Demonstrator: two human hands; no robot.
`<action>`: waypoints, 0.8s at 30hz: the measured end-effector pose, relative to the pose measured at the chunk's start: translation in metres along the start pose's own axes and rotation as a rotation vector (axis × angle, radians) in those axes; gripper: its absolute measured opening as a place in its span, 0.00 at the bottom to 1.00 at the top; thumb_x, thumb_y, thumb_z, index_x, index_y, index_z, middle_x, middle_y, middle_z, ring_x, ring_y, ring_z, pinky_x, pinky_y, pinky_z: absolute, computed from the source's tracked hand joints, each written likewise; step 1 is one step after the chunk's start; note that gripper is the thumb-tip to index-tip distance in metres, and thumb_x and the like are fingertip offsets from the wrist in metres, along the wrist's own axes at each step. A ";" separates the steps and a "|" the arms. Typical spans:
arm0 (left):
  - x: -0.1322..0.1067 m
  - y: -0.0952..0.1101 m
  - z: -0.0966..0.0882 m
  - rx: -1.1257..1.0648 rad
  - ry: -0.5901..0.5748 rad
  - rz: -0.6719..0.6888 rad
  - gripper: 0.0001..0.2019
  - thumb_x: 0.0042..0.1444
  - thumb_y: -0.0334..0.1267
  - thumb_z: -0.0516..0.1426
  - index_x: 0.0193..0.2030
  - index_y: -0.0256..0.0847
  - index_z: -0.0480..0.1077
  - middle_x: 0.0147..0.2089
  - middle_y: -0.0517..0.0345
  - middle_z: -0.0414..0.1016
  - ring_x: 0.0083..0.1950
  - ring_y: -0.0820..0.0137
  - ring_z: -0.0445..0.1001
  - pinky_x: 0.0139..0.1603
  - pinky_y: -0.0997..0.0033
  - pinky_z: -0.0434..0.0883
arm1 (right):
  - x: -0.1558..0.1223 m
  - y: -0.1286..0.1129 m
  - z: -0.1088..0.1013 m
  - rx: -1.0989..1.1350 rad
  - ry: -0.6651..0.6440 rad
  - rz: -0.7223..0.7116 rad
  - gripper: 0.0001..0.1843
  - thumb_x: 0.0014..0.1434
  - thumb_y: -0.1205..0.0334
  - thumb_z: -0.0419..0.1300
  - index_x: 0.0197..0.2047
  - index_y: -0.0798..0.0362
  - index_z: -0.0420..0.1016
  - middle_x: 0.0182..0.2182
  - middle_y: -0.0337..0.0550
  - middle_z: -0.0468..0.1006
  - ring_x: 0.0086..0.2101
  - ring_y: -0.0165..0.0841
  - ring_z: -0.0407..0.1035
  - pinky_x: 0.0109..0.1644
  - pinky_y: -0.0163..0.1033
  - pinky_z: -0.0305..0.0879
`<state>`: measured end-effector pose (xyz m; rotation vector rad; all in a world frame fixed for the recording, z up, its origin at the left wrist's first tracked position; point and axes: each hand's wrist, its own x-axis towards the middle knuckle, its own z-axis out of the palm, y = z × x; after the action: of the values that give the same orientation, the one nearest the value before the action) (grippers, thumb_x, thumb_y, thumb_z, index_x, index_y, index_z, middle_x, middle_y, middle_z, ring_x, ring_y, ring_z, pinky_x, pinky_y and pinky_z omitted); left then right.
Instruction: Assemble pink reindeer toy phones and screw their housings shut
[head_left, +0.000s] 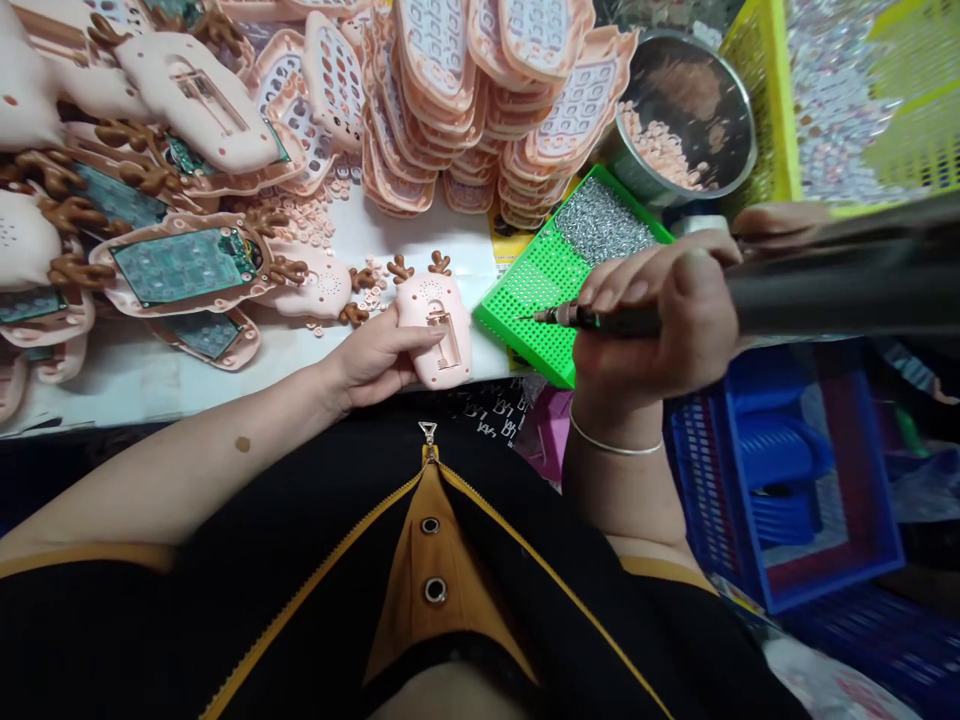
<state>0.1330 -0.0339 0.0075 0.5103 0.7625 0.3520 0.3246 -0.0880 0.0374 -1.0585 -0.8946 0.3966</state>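
Observation:
My left hand (379,357) grips a pink deer-shaped toy phone shell (442,330) with brown antlers, back side up, at the near edge of the white table. My right hand (660,320) is wrapped round a dark electric screwdriver (787,300). Its bit (544,316) points left, a short way right of the shell and over a green screw tray (540,285). A heap of small silver screws (604,222) lies in the far part of that tray.
Stacks of pink keypad fronts (480,100) rise at the back. Open shells with green circuit boards (180,265) lie left. A metal bowl (686,115) holds pink buttons, a yellow basket (772,100) small parts. Blue baskets (787,470) stand low right.

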 end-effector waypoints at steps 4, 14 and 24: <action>0.001 -0.002 0.002 -0.003 0.025 0.032 0.20 0.47 0.29 0.68 0.48 0.38 0.74 0.43 0.51 0.81 0.48 0.56 0.80 0.58 0.42 0.74 | -0.024 -0.022 0.023 0.179 -0.144 -0.250 0.09 0.56 0.57 0.65 0.30 0.43 0.68 0.16 0.29 0.57 0.12 0.27 0.52 0.13 0.38 0.54; 0.002 -0.005 0.001 0.006 0.001 0.066 0.19 0.47 0.30 0.69 0.47 0.38 0.74 0.42 0.52 0.81 0.51 0.54 0.79 0.59 0.43 0.73 | -0.042 -0.008 0.018 0.177 -0.215 -0.123 0.14 0.56 0.52 0.68 0.40 0.39 0.67 0.17 0.26 0.59 0.13 0.27 0.53 0.16 0.39 0.62; 0.002 -0.004 0.003 0.006 -0.018 0.068 0.21 0.46 0.31 0.69 0.47 0.37 0.73 0.40 0.54 0.80 0.48 0.58 0.79 0.56 0.51 0.74 | -0.047 0.011 0.011 0.166 -0.354 -0.134 0.17 0.56 0.48 0.68 0.46 0.36 0.67 0.18 0.26 0.64 0.14 0.29 0.57 0.16 0.40 0.63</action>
<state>0.1368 -0.0374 0.0060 0.5456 0.7300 0.4076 0.2892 -0.1080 0.0097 -0.7821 -1.2186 0.5461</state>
